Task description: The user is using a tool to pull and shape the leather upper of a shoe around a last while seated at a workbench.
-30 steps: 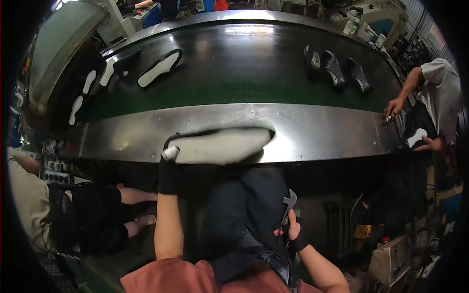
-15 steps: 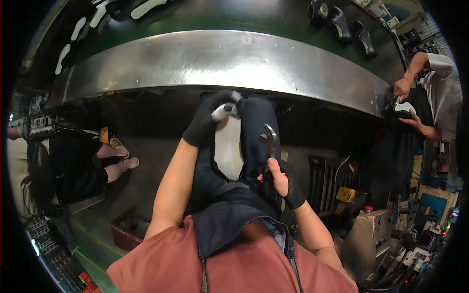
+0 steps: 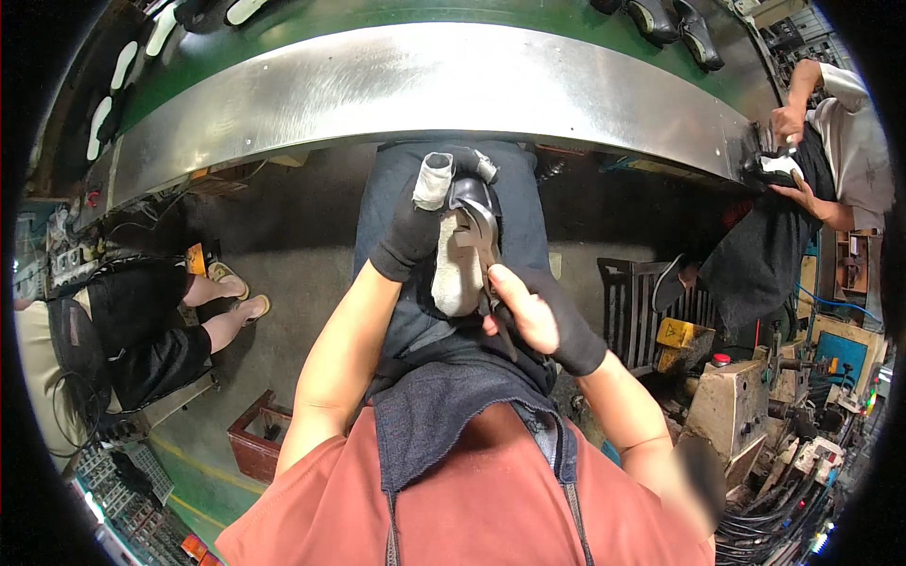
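Right by the left hand [image 3: 413, 224] there's a black shoe [image 3: 456, 278] on the person's lap [image 3: 525, 203], pale sole facing up, and that hand is wrapped around its far end. The right hand [image 3: 533, 316] is gripping a curved-head metal tool [image 3: 489, 241] over the sole, can't really tell if it's touching. Beyond both hands runs a shiny metal surface [image 3: 377, 90]; well off to the right hand's right, a co-worker [image 3: 861, 160] holds another shoe [image 3: 780, 172].

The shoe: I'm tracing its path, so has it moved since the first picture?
Yes, toward the person: a second ago the shoe overlapped the metal ledge in view; now it is clear of that ledge's near edge, in the left hand.
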Available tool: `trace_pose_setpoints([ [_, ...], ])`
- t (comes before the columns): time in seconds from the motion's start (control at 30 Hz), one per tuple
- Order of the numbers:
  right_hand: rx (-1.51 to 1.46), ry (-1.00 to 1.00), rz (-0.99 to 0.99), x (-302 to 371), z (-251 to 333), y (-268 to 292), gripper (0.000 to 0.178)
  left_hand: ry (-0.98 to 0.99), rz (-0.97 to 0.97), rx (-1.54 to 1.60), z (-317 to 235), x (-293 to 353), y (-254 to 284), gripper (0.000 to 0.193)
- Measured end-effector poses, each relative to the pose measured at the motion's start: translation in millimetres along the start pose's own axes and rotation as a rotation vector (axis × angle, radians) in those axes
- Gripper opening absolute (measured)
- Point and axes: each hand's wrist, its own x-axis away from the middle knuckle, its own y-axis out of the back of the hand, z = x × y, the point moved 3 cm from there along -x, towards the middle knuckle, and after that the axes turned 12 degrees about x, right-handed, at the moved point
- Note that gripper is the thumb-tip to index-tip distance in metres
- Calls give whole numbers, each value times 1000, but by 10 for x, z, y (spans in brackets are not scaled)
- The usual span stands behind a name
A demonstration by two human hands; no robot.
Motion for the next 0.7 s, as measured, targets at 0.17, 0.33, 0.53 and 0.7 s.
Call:
trace_pose_setpoints([
  [0.17,288,332,-386,-318,-383,-223,42,83,-44,16,84,-9,26,56],
  [0.33,411,323,-234,-327,-455,-303,32,-30,-2,-87,5,123,216,58],
  [0.53,725,615,44,353,-743,-242,30,116,-12,-81,-555,1028,-313,119],
  [0.7,910,869,83,618,-794,-97,42,370,-71,-56,-341,1617,-387,139],
])
